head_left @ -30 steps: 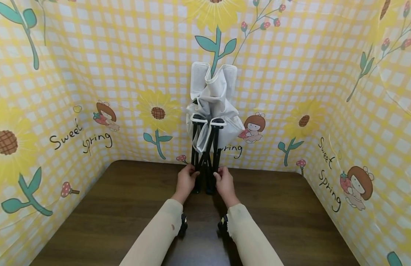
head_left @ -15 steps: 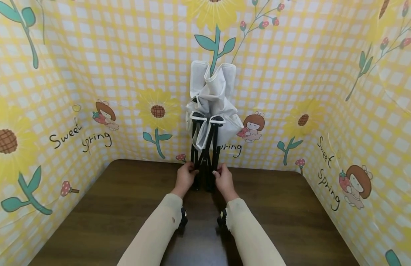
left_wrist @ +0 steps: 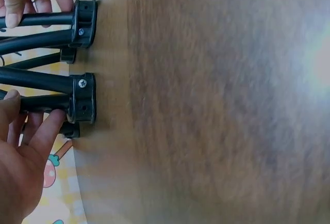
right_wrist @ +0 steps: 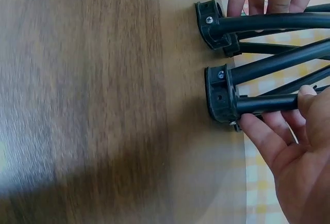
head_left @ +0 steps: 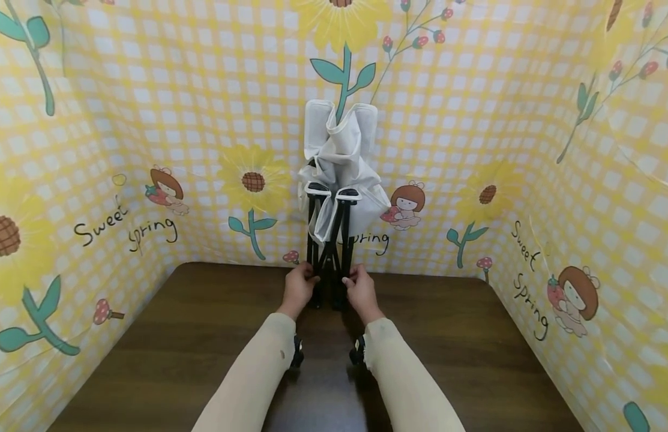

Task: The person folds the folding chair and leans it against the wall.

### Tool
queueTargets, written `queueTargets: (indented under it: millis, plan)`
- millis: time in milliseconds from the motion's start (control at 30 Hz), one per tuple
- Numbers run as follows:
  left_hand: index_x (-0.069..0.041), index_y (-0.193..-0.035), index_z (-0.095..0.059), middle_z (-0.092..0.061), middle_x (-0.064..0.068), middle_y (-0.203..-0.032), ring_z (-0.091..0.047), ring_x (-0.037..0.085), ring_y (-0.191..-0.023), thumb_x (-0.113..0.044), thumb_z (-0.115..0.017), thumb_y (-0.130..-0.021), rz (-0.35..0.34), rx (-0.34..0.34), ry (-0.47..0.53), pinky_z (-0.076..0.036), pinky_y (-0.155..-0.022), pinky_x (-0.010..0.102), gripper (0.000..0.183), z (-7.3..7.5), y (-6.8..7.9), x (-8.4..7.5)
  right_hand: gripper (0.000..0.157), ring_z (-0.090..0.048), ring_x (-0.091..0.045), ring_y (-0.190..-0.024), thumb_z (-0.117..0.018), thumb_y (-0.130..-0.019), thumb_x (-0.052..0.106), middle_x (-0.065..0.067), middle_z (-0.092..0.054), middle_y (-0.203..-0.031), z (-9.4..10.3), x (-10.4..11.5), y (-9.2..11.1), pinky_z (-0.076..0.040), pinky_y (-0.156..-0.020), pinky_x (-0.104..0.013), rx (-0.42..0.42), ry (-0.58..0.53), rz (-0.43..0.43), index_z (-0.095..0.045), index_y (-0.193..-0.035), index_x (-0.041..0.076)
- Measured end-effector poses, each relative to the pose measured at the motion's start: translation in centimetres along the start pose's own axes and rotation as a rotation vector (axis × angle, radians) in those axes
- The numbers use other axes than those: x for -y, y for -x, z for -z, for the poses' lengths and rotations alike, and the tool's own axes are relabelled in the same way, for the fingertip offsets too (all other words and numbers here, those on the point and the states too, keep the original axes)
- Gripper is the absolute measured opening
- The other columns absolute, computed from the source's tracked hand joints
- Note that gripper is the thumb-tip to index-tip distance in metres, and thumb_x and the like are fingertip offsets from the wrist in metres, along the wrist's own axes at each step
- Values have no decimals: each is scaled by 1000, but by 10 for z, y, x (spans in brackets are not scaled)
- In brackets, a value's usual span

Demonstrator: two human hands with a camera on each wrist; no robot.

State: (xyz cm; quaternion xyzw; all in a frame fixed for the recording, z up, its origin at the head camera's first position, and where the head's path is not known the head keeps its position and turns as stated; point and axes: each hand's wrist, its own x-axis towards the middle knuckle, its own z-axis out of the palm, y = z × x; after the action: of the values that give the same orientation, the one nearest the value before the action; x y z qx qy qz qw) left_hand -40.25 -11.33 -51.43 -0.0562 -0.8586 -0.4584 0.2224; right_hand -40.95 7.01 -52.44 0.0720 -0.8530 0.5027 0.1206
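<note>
A folded camping chair with white fabric (head_left: 346, 144) and thin black legs (head_left: 344, 231) stands upright at the back of the table in the head view. The left hand (head_left: 298, 289) holds a leg on the left side, low down near its foot. On the right side the right hand (head_left: 362, 293) grips another leg at about the same height. In the left wrist view the left thumb and fingers wrap a black tube (left_wrist: 46, 103) just above a plastic foot (left_wrist: 83, 97). The right wrist view has the right hand (right_wrist: 304, 154) around a tube (right_wrist: 268, 102) beside its foot (right_wrist: 221, 95).
The dark wooden table (head_left: 204, 348) lies in front of the chair. A yellow checked cloth (head_left: 204, 120) with sunflowers rises behind it and along both sides. The white fabric is against or close to the back cloth; which one cannot be told.
The head view has shifted slightly. Both hands keep their hold low on the legs, and the chair stays folded and upright.
</note>
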Motion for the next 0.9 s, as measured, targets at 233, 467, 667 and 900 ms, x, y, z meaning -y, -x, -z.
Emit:
queueTargets:
  millis: [233,467,667,900]
  plan:
    - [0,-101,-61,-70,17,-96,-65,30,-93,-6,-71,-86,13,33,-39,-53,-79,43,19,1,-4,1,18,-57,-19,-67,-64,-94,15,-8,-62,-87,0,1,0,-48,-57,-31,-39,-3,4,-49,-103,9]
    - [-1,-99,-62,-70,15,-94,-65,29,-91,-5,-71,-85,45,11,-77,-53,-76,43,17,-2,-7,-1,18,-63,-21,-88,-65,-93,17,-8,-66,-95,-4,6,1,-51,-70,-36,-98,39,-24,-53,-104,9]
    - [0,-101,-62,-70,15,-96,-65,29,-93,-5,-70,-86,91,-3,-72,-53,-78,43,18,-3,-10,-6,20,-64,-23,-96,-65,-93,17,-8,-67,-100,-5,13,-2,-52,-76,-38,-115,47,-56,-54,-106,8]
    - [-1,-111,-64,-70,16,-104,-65,30,-100,-10,-69,-88,129,8,-43,-53,-83,44,25,-5,-11,-2,19,-64,-22,-95,-63,-94,19,-7,-68,-101,-4,14,-4,-51,-73,-37,-102,65,-81,-52,-106,11]
